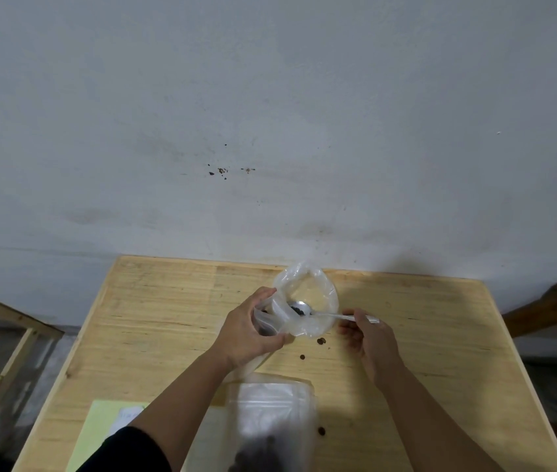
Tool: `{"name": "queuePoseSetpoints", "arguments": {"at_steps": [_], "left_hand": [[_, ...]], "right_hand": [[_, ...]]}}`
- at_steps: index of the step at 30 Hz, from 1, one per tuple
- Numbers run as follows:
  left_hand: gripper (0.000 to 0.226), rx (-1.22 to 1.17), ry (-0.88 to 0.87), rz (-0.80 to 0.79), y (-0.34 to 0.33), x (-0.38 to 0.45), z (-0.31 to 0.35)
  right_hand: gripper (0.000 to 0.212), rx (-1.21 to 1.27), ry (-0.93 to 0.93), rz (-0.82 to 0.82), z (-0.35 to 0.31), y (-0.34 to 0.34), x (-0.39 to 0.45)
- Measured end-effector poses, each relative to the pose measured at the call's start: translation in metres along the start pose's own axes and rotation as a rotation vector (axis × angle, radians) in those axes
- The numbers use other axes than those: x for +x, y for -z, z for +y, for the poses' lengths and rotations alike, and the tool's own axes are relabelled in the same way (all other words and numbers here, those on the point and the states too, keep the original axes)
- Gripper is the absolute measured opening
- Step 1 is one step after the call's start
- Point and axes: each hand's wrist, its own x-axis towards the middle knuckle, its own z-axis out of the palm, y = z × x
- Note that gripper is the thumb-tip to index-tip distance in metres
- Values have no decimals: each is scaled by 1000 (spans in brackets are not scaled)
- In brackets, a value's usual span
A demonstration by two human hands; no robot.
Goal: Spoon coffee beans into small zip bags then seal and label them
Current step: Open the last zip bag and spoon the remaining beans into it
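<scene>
The left hand (248, 330) grips a clear plastic bag (307, 301) above the wooden table (423, 335) — its mouth gapes in a wide ring. The right hand (369, 338) pinches a metal spoon (304, 309) whose bowl, carrying dark coffee beans (299, 311), sits inside the opening — a few loose beans (320, 341) lie just below.

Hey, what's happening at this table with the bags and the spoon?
A person is filling a small bag with coffee beans. The left hand holds a small zip bag next to a bigger clear plastic bag, and the right hand pinches a metal spoon whose bowl, with dark beans in it, is inside the bigger bag. A few stray beans lie on the wooden table. Nearer the person sit another bag with beans and a pale green sheet.
</scene>
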Motion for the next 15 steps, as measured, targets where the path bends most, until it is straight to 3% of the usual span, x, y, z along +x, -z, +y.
{"name": "queuePoseSetpoints", "arguments": {"at_steps": [8, 15], "left_hand": [[87, 33, 7, -5, 0, 3, -5], [91, 25, 6, -17, -2, 6, -5]], "right_hand": [[23, 36, 125, 51, -26, 5, -3], [24, -78, 271, -49, -57, -8, -22]]}}
